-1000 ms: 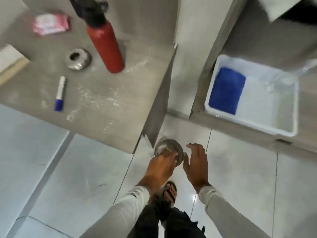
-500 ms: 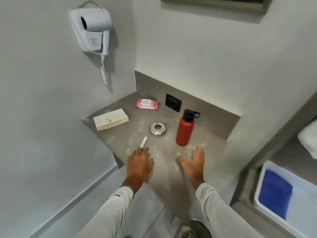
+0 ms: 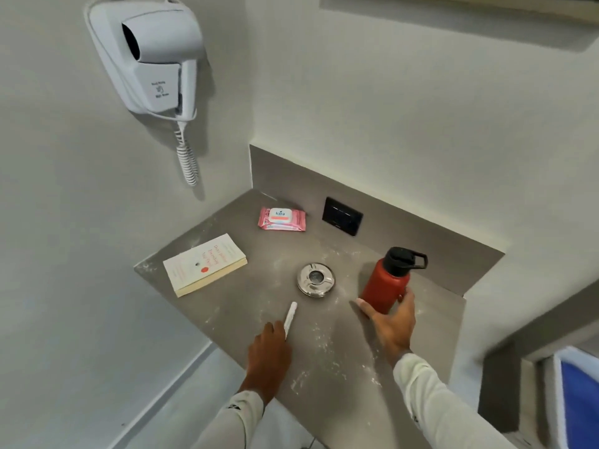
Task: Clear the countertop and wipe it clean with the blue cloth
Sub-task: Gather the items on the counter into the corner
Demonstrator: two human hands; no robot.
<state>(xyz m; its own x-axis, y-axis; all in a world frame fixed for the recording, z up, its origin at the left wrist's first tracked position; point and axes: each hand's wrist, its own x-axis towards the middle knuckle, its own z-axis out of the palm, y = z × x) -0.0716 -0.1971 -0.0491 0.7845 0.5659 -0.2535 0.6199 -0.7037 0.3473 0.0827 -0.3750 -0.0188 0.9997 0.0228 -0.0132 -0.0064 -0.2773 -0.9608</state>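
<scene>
**Both hands down on the dusty counter, clearing underway**

You've got a grey countertop [image 3: 327,361] tucked into a white-walled corner, white powdery smears streaked across it, a wall-mounted hair dryer [image 3: 152,59] hanging on the left wall above. On the surface: a book [image 3: 204,264] by the left edge, a red bottle [image 3: 385,280] upright at right, a pink wipes pack [image 3: 281,219] at the back, a round metal ashtray [image 3: 315,280] in the middle, a white marker [image 3: 290,316] at the front.

Your right hand [image 3: 393,322] wraps the bottle's base, thumb on one side, fingers curling round the other. Your left hand [image 3: 269,351] covers the marker's near end, fingers curled down on it; whether it's truly pinched, I can't tell.

The blue cloth [image 3: 580,403] sits well off to the right, in a white tub at the frame edge.

Watch it: gripped that low, the tall bottle could tip as it lifts. The marker could roll off the front edge if the pinch slips. And dragging anything spreads that powder further.
</scene>
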